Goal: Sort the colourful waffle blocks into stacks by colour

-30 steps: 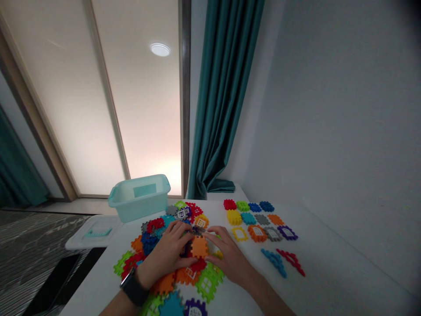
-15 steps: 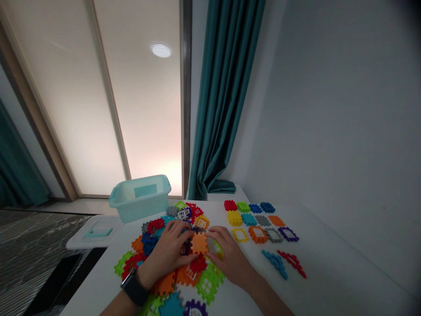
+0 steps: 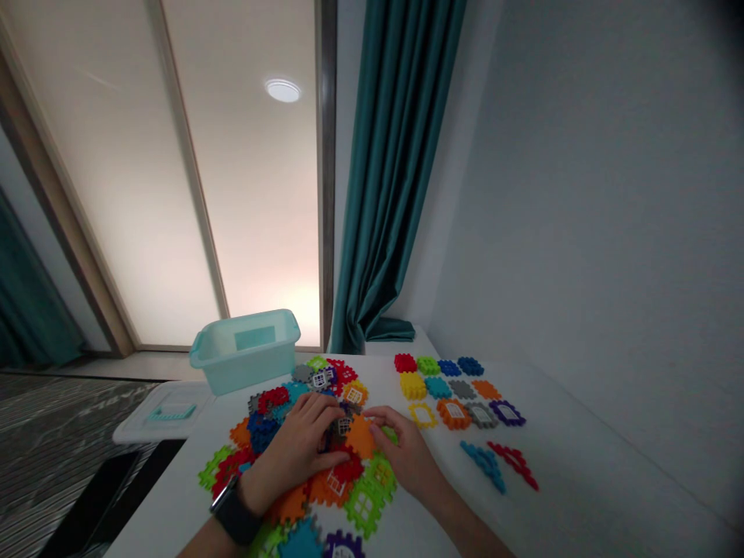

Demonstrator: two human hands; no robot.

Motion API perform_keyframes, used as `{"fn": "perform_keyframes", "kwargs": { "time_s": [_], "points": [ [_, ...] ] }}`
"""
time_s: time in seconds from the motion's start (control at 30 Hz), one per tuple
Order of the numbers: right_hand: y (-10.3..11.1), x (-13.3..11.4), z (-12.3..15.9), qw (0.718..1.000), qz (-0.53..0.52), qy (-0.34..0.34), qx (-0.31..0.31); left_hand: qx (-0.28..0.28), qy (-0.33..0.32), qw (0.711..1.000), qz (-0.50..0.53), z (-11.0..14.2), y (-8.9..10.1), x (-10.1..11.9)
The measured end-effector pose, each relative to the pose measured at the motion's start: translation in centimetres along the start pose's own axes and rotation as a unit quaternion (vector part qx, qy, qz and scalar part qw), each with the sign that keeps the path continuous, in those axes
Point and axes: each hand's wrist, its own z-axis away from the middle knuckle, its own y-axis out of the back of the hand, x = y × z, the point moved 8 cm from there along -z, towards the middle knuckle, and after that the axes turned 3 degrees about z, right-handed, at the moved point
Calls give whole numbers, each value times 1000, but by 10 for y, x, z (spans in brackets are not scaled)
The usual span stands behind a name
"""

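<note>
The left hand [image 3: 294,446] hid the middle of the plastic waffle-block pile [image 3: 261,434], and the bottom edge cut off a purple block [image 3: 342,545].

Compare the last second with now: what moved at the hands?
The orange square piece between the left hand and right hand has gone from nearly upright to lower and tilted, shifting slightly right. A grey piece with a white window now shows beside it. Any grip or release can't be told. The rows of pieces and pale teal plastic tub stayed put.
</note>
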Motion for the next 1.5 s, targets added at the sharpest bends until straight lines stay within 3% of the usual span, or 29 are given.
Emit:
{"fn": "perform_keyframes", "kwargs": {
  "time_s": [0.23,0.47,0.67,0.87,1.0,1.1,1.27,1.5],
  "points": [
    [-5,-2,3,1000,10,-12,-22,-35,-9,999,12,1,-2,5],
    [-17,1,6,997,-68,-28,-19,54,5,999,-2,1,8,-4],
    [-8,3,5,999,-26,-20,2,47,-5,999,-9,2,5,-5],
    [-3,-11,2,998,46,39,-29,-3,3,1000,14,2,2,-3],
    [-6,-11,3,996,63,44,-39,-38,-9,999,16,2,-4,0],
    [-4,-14,5,994,86,71,-21,-28,8,999,23,4,-6,-6],
    [-7,-28,14,969,162,186,-25,0,48,996,73,7,-9,-19],
    [-9,-29,16,947,213,238,-18,5,69,990,121,7,-9,-22]
  ]
}}
